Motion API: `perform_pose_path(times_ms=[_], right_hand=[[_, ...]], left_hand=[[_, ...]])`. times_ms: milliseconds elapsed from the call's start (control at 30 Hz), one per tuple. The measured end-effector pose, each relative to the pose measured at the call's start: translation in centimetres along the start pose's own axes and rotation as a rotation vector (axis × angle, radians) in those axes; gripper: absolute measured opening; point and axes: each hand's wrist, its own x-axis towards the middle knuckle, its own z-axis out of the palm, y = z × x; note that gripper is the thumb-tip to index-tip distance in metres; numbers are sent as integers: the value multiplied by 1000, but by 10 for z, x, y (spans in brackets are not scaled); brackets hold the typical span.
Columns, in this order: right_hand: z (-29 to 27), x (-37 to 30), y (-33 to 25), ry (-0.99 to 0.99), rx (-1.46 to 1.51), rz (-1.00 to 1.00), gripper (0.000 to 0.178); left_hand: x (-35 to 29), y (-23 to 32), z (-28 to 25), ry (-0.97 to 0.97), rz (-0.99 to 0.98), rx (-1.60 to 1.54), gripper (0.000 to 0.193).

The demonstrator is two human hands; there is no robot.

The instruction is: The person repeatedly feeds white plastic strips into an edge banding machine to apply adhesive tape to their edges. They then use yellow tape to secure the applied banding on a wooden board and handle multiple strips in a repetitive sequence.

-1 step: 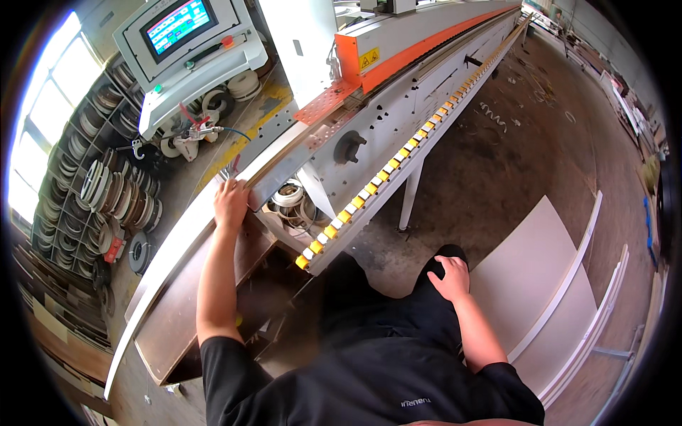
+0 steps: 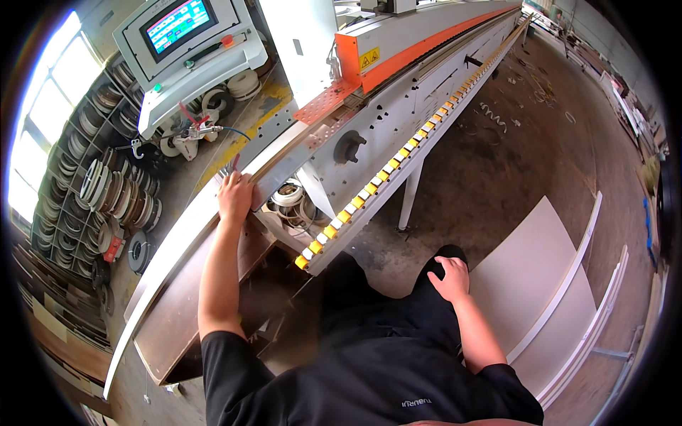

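Note:
My left hand (image 2: 235,197) is closed over a long white strip of board (image 2: 174,250), at the infeed end of a long machine (image 2: 398,135). Its fingers bend over the strip's top; the thumb side lies close to the machine's metal bed edge. The strip runs back past my left arm toward the lower left, over a brown wooden box-like stand (image 2: 167,341). My right hand (image 2: 452,278) rests on my right knee, fingers loosely spread over the black trousers, holding nothing.
A control panel with a lit screen (image 2: 177,28) stands at the upper left. Yellow and white rollers (image 2: 369,189) line the machine's near rail. Reels of edge banding (image 2: 117,188) fill a rack at left. Pale boards (image 2: 526,263) stand at my right.
My left hand has shifted slightly forward and right, toward the machine, along with the forearm. My right hand stays on the knee.

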Motion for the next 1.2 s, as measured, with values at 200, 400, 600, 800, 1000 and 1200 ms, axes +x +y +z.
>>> perform_pose_path(times_ms=[200,400,600,800,1000,1200], right_hand=[[1,-3,7,12,43,54,42],[4,2,7,10,43,80,39],[3,13,3,-38,-16,33,37],[1,9,11,1,14,55,37],[0,11,9,35,31,55,37],[1,15,6,7,33,73,36]], left_hand=[[65,37,30,-48,-121,3,27],[72,46,31,-90,-151,59,30],[81,54,28,-136,-241,50,32],[85,58,28,-144,-242,59,32],[90,52,28,-138,-219,70,33],[90,58,33,-142,-228,121,35]])
